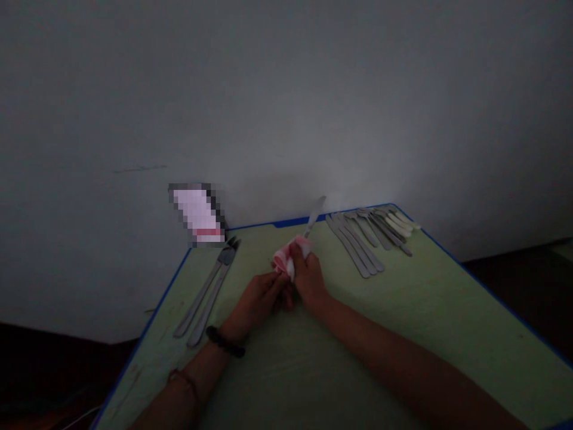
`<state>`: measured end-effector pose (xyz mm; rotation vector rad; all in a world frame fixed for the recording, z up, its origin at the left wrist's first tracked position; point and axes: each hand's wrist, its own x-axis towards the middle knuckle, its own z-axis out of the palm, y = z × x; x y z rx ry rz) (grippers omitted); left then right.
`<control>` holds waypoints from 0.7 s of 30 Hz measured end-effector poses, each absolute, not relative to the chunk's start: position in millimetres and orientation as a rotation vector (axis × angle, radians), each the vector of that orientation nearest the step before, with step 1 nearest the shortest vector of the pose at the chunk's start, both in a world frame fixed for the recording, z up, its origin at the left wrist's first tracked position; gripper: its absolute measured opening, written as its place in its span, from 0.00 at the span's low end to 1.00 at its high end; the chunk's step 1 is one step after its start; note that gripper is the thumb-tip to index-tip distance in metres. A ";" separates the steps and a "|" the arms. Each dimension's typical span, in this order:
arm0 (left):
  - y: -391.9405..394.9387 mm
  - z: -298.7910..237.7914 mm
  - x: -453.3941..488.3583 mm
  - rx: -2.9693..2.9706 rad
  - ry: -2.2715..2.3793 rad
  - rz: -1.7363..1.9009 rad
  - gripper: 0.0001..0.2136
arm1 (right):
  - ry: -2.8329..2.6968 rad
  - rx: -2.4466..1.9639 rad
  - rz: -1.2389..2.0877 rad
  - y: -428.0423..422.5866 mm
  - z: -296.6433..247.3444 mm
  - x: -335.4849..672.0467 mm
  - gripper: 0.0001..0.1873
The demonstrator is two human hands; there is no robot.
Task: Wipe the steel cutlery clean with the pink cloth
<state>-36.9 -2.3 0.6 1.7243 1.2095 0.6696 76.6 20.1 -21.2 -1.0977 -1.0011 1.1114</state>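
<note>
A table knife point(315, 215) points up and away over the middle of the green table point(430, 310). My right hand point(308, 279) is closed around a pink and white cloth point(289, 257) wrapped on the knife's lower part. My left hand point(262, 298) is closed just left of it, gripping the knife's handle end, which is hidden in the fingers. A dark bead bracelet sits on my left wrist.
Two pieces of cutlery point(210, 292) lie side by side at the left of the table. Several knives, forks and spoons point(369, 236) lie in a row at the far right. A blurred-out object point(197, 214) stands against the white wall. The table has a blue edge.
</note>
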 end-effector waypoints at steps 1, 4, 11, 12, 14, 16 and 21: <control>-2.3 1.7 -37.2 1.729 1.203 0.663 0.22 | -0.998 -1.092 1.110 19.4 -20.8 76.4 0.31; -3.3 6.1 -38.6 1.772 1.159 0.619 0.23 | -0.977 -1.073 1.138 23.1 -15.9 79.5 0.30; -10.2 12.8 -39.6 1.789 1.026 0.451 0.21 | -0.886 -0.897 1.022 51.2 15.2 114.4 0.29; -10.3 12.2 -39.0 1.776 1.007 0.446 0.20 | -0.877 -0.887 0.988 52.7 17.1 117.6 0.30; -9.2 9.2 -37.5 1.749 0.998 0.490 0.18 | -0.883 -0.914 0.958 51.4 16.1 116.8 0.30; -7.0 4.1 -35.8 1.739 1.055 0.591 0.17 | -0.919 -0.997 0.961 46.2 11.2 107.4 0.31; -2.1 -6.1 -32.5 1.936 1.250 0.727 0.13 | -1.008 -1.159 0.901 41.8 4.8 88.5 0.28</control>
